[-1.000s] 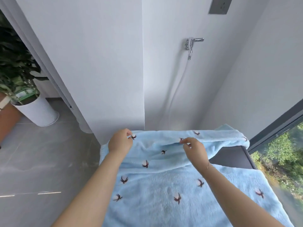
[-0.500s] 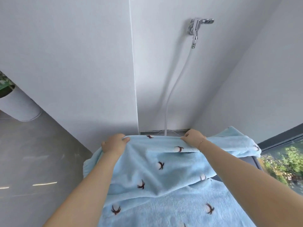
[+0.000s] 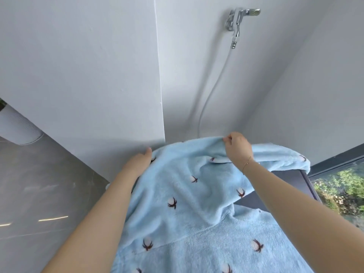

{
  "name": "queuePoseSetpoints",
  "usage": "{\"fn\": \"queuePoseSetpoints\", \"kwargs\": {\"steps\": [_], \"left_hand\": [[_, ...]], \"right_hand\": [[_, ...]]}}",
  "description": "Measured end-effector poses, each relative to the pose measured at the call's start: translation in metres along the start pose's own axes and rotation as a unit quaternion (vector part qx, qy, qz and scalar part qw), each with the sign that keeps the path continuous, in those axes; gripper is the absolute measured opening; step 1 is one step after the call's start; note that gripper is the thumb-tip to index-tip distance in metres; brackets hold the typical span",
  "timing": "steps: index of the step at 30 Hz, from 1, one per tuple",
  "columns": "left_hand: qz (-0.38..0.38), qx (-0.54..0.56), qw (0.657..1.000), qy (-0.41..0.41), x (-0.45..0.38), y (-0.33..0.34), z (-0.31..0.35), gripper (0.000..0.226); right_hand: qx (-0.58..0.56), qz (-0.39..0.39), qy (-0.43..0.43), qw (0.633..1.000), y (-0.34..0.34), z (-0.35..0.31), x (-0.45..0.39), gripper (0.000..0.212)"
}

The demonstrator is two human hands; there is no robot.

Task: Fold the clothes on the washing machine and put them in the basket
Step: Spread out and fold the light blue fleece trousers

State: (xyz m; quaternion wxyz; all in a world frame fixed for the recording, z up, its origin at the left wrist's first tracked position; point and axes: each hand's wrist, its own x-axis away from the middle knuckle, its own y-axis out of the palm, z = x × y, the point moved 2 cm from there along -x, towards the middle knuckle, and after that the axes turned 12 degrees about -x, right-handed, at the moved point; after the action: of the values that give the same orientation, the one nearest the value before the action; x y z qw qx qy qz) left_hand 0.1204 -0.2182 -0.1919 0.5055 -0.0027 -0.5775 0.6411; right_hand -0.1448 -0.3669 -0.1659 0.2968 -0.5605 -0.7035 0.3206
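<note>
A light blue fleece garment [image 3: 189, 196] with small dark-and-white cotton prints lies spread over the dark top of the washing machine [image 3: 285, 180]. Its far part is lifted into a hump. My right hand [image 3: 237, 147] pinches the raised far edge between thumb and fingers. At the garment's left far edge my left hand [image 3: 137, 161] holds the cloth, its fingers partly tucked under the fabric. The basket is not in view.
White walls meet in a corner just behind the machine. A chrome tap [image 3: 239, 18] with a white hose [image 3: 214, 83] hangs above. A white plant pot [image 3: 17, 127] stands on the grey floor at left. A window [image 3: 342, 184] with greenery is at right.
Both hands have carried the garment's far edge further back and upward. The right hand rose higher, bunching the cloth into a hump. The view tilted slightly.
</note>
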Motion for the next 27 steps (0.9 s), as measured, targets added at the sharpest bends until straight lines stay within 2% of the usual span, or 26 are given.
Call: {"fn": "queuePoseSetpoints", "kwargs": {"steps": [2,4,8,10,12,15,16,18,20,22,24,27], "left_hand": [[-0.071,-0.101,0.992,-0.035,0.003,0.01,-0.01,0.059],[-0.09,-0.184,0.978,-0.039,0.002,0.012,-0.011,0.05],[-0.105,-0.111,0.988,-0.035,0.003,0.005,-0.004,0.027],[-0.027,-0.048,0.998,0.002,0.003,0.001,-0.001,0.024],[0.095,0.034,0.992,0.076,0.013,-0.009,0.005,0.012],[0.263,0.117,0.936,0.202,0.06,-0.021,0.002,0.031],[0.294,0.117,0.92,0.232,0.082,-0.017,-0.006,0.035],[0.329,0.093,0.902,0.263,0.124,0.005,-0.031,0.042],[0.322,0.037,0.909,0.261,0.153,0.04,-0.06,0.042],[0.262,-0.056,0.93,0.253,0.166,0.071,-0.077,0.047],[0.202,-0.112,0.95,0.209,0.178,0.09,-0.079,0.05],[0.174,-0.092,0.968,0.154,0.188,0.092,-0.071,0.035]], "right_hand": [[0.033,-0.05,0.016,0.998,0.014,0.021,0.017,0.023],[0.044,-0.043,-0.012,0.998,0.02,0.031,0.029,0.022],[0.014,-0.036,-0.007,0.999,0.013,0.031,0.031,0.022],[-0.045,-0.002,0.005,0.999,-0.001,0.025,0.032,0.023],[-0.102,0.067,-0.027,0.992,-0.019,0.015,0.045,0.022],[-0.171,0.178,-0.159,0.956,-0.047,0.002,0.091,0.016],[-0.188,0.188,-0.18,0.947,-0.05,0.005,0.113,0.015],[-0.197,0.151,-0.169,0.954,-0.041,0.028,0.163,0.017],[-0.136,0.073,-0.134,0.979,-0.019,0.061,0.206,0.018],[-0.071,0.018,-0.089,0.993,-0.008,0.083,0.221,0.013],[-0.076,-0.001,-0.004,0.997,-0.013,0.078,0.209,0.023],[-0.088,-0.011,0.071,0.994,-0.03,0.038,0.179,0.031]]}}
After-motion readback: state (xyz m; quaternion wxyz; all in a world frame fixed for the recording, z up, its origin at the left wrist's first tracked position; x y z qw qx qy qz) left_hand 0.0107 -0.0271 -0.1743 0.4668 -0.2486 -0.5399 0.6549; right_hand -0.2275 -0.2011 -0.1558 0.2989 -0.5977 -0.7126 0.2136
